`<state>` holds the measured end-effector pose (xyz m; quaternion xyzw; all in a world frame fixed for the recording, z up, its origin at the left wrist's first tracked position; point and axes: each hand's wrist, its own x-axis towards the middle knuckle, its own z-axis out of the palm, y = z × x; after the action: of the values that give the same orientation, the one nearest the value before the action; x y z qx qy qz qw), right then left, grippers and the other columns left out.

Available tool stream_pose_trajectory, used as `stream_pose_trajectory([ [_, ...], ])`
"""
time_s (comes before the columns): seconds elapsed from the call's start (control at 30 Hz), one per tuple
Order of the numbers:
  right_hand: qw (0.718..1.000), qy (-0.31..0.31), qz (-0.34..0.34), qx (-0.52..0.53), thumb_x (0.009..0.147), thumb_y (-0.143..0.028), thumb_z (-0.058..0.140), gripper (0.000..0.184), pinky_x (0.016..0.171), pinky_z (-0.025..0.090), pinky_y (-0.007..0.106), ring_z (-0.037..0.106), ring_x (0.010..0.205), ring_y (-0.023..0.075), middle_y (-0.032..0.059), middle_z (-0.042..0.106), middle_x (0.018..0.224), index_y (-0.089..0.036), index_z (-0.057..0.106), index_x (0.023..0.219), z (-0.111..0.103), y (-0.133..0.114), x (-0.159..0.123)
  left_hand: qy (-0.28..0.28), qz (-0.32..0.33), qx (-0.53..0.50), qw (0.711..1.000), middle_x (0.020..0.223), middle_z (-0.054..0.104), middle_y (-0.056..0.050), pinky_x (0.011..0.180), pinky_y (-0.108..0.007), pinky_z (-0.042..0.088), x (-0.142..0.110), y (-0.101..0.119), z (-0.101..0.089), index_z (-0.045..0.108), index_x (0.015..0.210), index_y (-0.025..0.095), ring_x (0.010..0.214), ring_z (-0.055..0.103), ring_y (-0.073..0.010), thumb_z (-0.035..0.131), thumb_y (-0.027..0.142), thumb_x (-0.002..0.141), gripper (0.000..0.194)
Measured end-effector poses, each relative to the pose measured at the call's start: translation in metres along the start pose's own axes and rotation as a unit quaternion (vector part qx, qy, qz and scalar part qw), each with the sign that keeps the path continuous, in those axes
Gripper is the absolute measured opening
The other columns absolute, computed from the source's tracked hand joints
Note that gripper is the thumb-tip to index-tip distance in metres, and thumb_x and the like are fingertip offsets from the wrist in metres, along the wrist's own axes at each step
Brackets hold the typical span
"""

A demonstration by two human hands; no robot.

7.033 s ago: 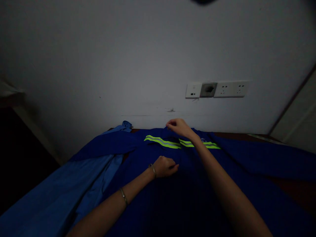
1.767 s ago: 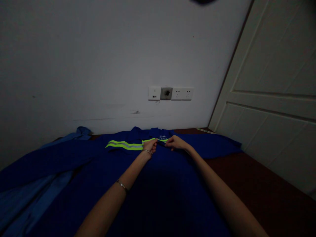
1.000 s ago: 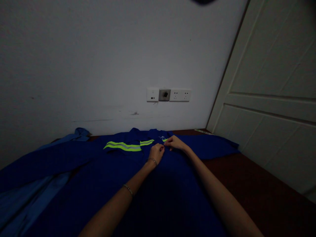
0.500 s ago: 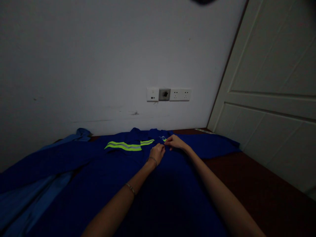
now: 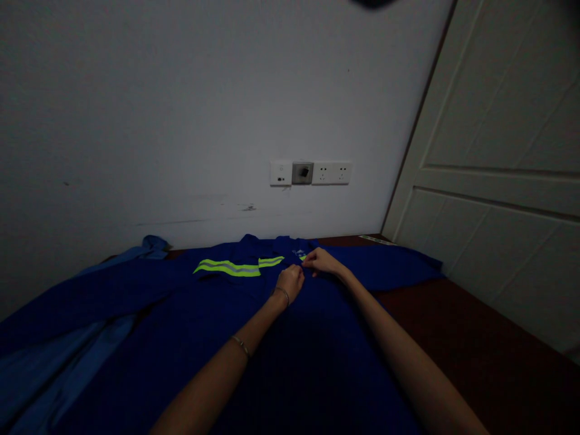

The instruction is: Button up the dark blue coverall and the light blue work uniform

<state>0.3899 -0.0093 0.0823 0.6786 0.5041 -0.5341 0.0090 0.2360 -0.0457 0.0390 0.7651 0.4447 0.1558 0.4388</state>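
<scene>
A dark blue work jacket [image 5: 290, 356] with yellow-green reflective stripes [image 5: 229, 267] lies spread flat on a dark wooden surface. My left hand [image 5: 290, 282] is closed, fingers pinched on the fabric at the jacket's front near the chest. Just to its right my right hand [image 5: 321, 262] is also closed, pinching the fabric near the collar. The two hands almost touch. Both forearms stretch over the jacket, and the left one wears two thin bracelets. What the fingertips grip inside the cloth is too dark to make out.
A lighter blue garment [image 5: 67, 356] lies under the jacket's left sleeve. A white wall with a socket panel [image 5: 310, 173] stands behind. A white panelled door [image 5: 498, 181] is on the right. Bare dark wood [image 5: 475, 338] shows to the right of the jacket.
Over seven seconds the view swung right, bringing the door into sight. My left hand moved up from the jacket's middle to beside the right hand at the chest. In the last second almost nothing moved.
</scene>
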Motion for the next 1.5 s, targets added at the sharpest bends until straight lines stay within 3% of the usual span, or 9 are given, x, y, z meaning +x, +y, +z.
stream_pose_trajectory([
  [0.23, 0.993, 0.097, -0.020, -0.067, 0.074, -0.032, 0.053, 0.025, 0.039, 0.038, 0.015, 0.050, 0.045, 0.0078, 0.0015, 0.059, 0.058, -0.011, 0.067, 0.078, -0.008, 0.004, -0.003, 0.019, 0.017, -0.025, 0.999, 0.078, 0.060, -0.006, 0.068, -0.023, 0.040, -0.001, -0.003, 0.003, 0.060, 0.077, 0.014, 0.071, 0.056, -0.0138, 0.043, 0.014, 0.081, 0.017],
  [0.4, 0.981, 0.134, -0.067, -0.122, 0.075, -0.033, 0.052, 0.029, 0.048, 0.038, 0.017, 0.055, 0.055, 0.0106, 0.0045, 0.065, 0.066, -0.011, 0.069, 0.078, -0.018, -0.004, -0.006, 0.099, 0.011, -0.102, 0.990, 0.068, 0.058, -0.002, 0.064, -0.021, 0.039, -0.003, -0.001, 0.000, 0.062, 0.081, 0.014, 0.064, 0.052, -0.0116, 0.051, 0.018, 0.077, 0.012],
  [0.57, 0.974, 0.159, -0.078, -0.142, 0.076, -0.032, 0.050, 0.028, 0.052, 0.040, 0.018, 0.058, 0.059, 0.0122, 0.0044, 0.066, 0.065, -0.011, 0.069, 0.076, -0.023, -0.023, -0.013, 0.182, -0.040, -0.232, 0.955, 0.052, 0.051, 0.001, 0.054, -0.020, 0.034, -0.011, 0.007, -0.014, 0.058, 0.059, 0.014, 0.050, 0.044, -0.0084, 0.048, 0.031, 0.078, 0.028],
  [0.63, 0.977, 0.144, -0.075, -0.135, 0.075, -0.030, 0.050, 0.027, 0.052, 0.040, 0.018, 0.058, 0.057, 0.0119, 0.0045, 0.066, 0.066, -0.011, 0.069, 0.077, -0.020, -0.034, -0.019, 0.227, -0.125, -0.333, 0.907, 0.045, 0.047, 0.001, 0.048, -0.020, 0.032, -0.010, 0.004, -0.023, 0.056, 0.053, 0.013, 0.044, 0.042, -0.0077, 0.043, 0.037, 0.079, 0.037],
  [0.87, 0.994, -0.013, -0.028, -0.101, 0.074, -0.018, 0.050, 0.018, 0.040, 0.039, 0.015, 0.057, 0.048, 0.0089, 0.0053, 0.067, 0.072, -0.012, 0.065, 0.081, 0.020, -0.071, -0.045, 0.315, -0.387, -0.585, 0.639, 0.038, 0.039, 0.005, 0.034, -0.018, 0.017, -0.010, -0.031, -0.067, 0.051, 0.056, 0.013, 0.028, 0.028, -0.0048, 0.039, 0.036, 0.075, 0.032],
  [0.97, 0.993, -0.068, -0.013, -0.094, 0.071, -0.013, 0.050, 0.018, 0.038, 0.040, 0.015, 0.056, 0.047, 0.0088, 0.0053, 0.067, 0.072, -0.012, 0.065, 0.082, 0.044, -0.080, -0.053, 0.336, -0.424, -0.600, 0.589, 0.039, 0.036, 0.007, 0.033, -0.018, 0.016, -0.023, -0.038, -0.074, 0.049, 0.061, 0.014, 0.027, 0.026, -0.0047, 0.032, 0.035, 0.076, 0.031],
  [1.1, 0.992, -0.095, -0.012, -0.084, 0.070, -0.011, 0.050, 0.019, 0.039, 0.042, 0.015, 0.056, 0.048, 0.0088, 0.0042, 0.066, 0.069, -0.013, 0.065, 0.080, 0.078, -0.083, -0.062, 0.341, -0.431, -0.596, 0.586, 0.043, 0.035, 0.007, 0.032, -0.018, 0.017, -0.043, -0.036, -0.069, 0.047, 0.066, 0.015, 0.027, 0.027, -0.0041, 0.029, 0.038, 0.077, 0.031],
  [1.2, 0.994, -0.045, -0.019, -0.093, 0.072, -0.015, 0.051, 0.019, 0.041, 0.042, 0.015, 0.057, 0.051, 0.0097, 0.0039, 0.066, 0.070, -0.013, 0.066, 0.082, 0.101, -0.080, -0.067, 0.317, -0.429, -0.589, 0.607, 0.044, 0.035, 0.008, 0.032, -0.017, 0.019, -0.058, -0.035, -0.065, 0.047, 0.068, 0.015, 0.028, 0.027, -0.0037, 0.029, 0.039, 0.078, 0.031],
  [1.5, 0.990, 0.040, -0.026, -0.132, 0.073, -0.023, 0.055, 0.020, 0.064, 0.042, 0.020, 0.061, 0.078, 0.0147, 0.0039, 0.068, 0.085, -0.018, 0.067, 0.087, 0.128, -0.072, -0.069, 0.107, -0.391, -0.498, 0.767, 0.043, 0.053, 0.000, 0.030, -0.015, 0.024, -0.094, -0.030, -0.070, 0.055, 0.059, 0.009, 0.030, 0.042, -0.0060, 0.053, 0.014, 0.067, 0.010],
])
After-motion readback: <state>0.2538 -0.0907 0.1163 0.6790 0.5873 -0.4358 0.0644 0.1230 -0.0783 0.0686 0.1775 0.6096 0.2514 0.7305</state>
